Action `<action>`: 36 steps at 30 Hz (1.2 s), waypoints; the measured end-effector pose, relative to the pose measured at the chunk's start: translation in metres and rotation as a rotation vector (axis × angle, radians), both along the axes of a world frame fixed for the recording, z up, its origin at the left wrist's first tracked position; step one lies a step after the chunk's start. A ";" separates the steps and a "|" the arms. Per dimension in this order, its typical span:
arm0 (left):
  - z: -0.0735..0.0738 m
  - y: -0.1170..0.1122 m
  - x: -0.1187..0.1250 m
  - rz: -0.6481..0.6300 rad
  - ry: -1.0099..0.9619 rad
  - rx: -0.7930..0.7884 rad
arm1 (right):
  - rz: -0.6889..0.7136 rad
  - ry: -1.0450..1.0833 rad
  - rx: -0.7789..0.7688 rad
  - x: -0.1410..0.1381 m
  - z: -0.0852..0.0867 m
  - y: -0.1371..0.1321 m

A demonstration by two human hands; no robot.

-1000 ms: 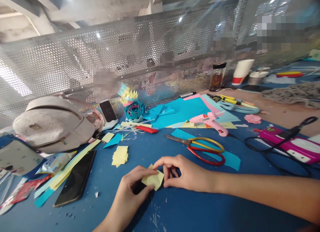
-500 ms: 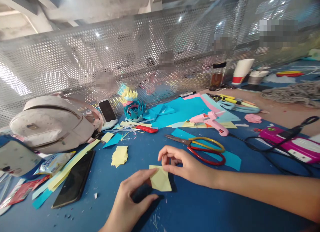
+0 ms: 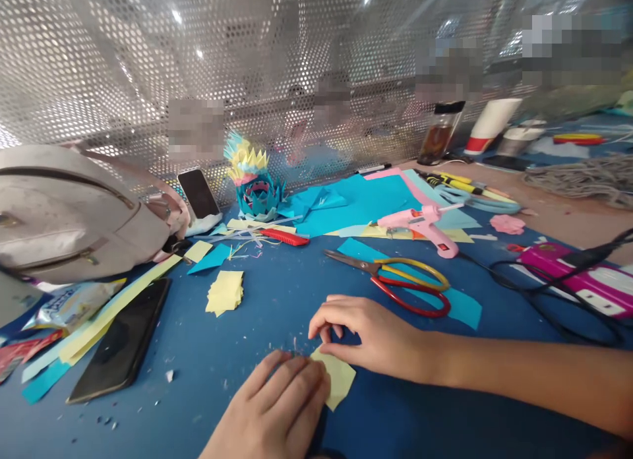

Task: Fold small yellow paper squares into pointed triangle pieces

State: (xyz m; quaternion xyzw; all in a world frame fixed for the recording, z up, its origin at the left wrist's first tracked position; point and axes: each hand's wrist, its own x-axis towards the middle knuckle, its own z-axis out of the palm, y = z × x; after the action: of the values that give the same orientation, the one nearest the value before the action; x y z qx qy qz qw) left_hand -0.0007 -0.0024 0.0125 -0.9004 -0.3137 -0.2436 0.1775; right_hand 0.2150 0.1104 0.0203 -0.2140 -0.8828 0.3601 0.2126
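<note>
Plainly, dark lettering shows on the snack pack [image 3: 74, 306] at far left, too skewed and blurred to read for sure; pale marks on the red wrapper [image 3: 30, 352] just below it are no clearer. Along the far side, the mesh panel [image 3: 267, 50] rises upright and bounds the table [image 3: 198, 373], whose near edge lies out of view. Blue surface, dotted with scraps, stretches between the big phone [image 3: 123, 343] and the left hand [image 3: 277, 406], while the scissors [image 3: 373, 268] lie just beyond the right hand [image 3: 368, 337], handles toward the right. The yellow square [image 3: 341, 380] lies on the table between the hands, one corner toward the viewer. Bunched fingers of the left hand cover its left part; whether they pinch it or merely press, I cannot tell. The right hand is loosely curled, thumb and forefinger apart, the thumb at the square's upper edge; contact is unclear. The yellow stack [image 3: 225, 291] sits farther off, ahead of the left hand.
</note>
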 end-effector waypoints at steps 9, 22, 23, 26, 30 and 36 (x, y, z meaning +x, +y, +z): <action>-0.005 -0.002 -0.001 0.067 0.028 0.034 | 0.018 -0.021 0.113 0.002 0.005 0.006; -0.011 -0.004 0.007 0.120 -0.109 0.036 | 0.014 -0.113 0.164 0.004 0.005 0.004; -0.011 -0.004 0.007 0.117 -0.109 0.031 | 0.013 -0.127 0.173 0.005 0.005 0.004; -0.010 -0.005 0.007 0.104 -0.128 0.035 | 0.021 -0.133 0.188 0.005 0.004 0.003; -0.011 -0.004 0.006 0.106 -0.139 0.042 | 0.045 -0.078 0.183 0.004 0.003 0.002; -0.013 -0.003 0.005 0.104 -0.132 0.046 | 0.095 -0.021 0.314 0.006 0.000 0.002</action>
State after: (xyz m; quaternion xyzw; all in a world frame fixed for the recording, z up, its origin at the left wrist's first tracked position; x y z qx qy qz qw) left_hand 0.0047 -0.0056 -0.0002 -0.8606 -0.3654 -0.2998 0.1895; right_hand 0.2212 0.1121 0.0206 -0.1399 -0.9395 0.2251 0.2169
